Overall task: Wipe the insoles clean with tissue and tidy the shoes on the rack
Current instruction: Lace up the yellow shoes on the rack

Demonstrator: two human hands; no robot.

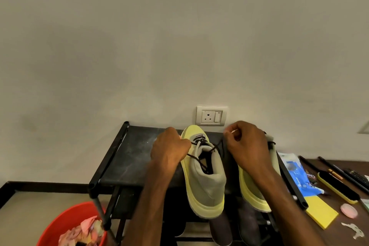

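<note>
Item: yellow-and-grey shoe (203, 181) on rack top shelf (129, 156), heel overhanging the front edge, its lace (196, 159) pinched by curled left hand (169, 146) and right hand (247, 146); risk: a hard tug may drag it off.

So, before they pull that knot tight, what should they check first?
1. Left hand grips one end of the laces: ok.
2. Right hand pinches the other end in its fingers: ok.
3. Yellow shoe stands upright on the rack: ok.
4. Insole back inside that shoe: cannot tell, the opening is dark.
5. Second shoe sits straight beside it: cannot tell, the right forearm covers most of it.
6. Used tissues are in the red bucket: ok.
</note>
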